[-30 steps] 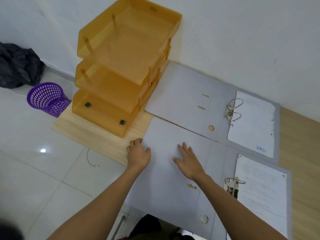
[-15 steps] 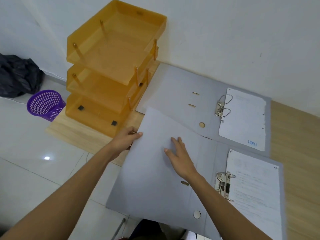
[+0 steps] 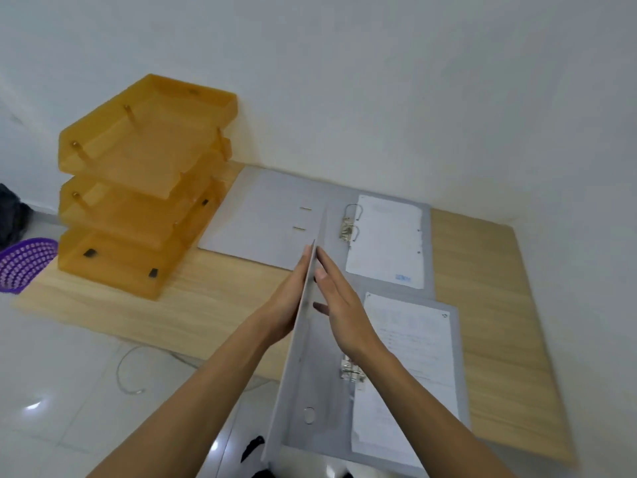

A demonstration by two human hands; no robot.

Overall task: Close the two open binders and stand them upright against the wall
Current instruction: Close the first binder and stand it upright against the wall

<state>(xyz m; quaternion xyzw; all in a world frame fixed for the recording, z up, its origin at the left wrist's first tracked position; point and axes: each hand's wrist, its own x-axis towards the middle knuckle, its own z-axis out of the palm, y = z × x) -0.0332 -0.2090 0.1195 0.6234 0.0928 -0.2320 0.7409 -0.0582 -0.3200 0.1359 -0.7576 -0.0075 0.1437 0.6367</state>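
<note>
Two grey lever-arch binders lie on a low wooden board. The far binder [image 3: 269, 215] is open flat near the wall, its metal rings and a white sheet on the right half. The near binder [image 3: 324, 408] has its front cover raised almost upright, seen edge-on. My left hand [image 3: 286, 301] presses flat on the cover's outer side and my right hand [image 3: 341, 305] on its inner side, so the cover is held between both palms. White pages [image 3: 413, 343] lie on the near binder's right half beside its ring mechanism [image 3: 350, 370].
An orange three-tier letter tray [image 3: 138, 188] stands at the board's left against the white wall [image 3: 379, 81]. A purple mesh basket [image 3: 24, 260] and a dark bag sit on the tiled floor at far left. A thin wire loop [image 3: 127, 374] lies on the floor.
The near binder's front cover went from lying flat to standing nearly upright. My left hand moved under and behind it; my right hand stayed on its inner face. The view tilted up.
</note>
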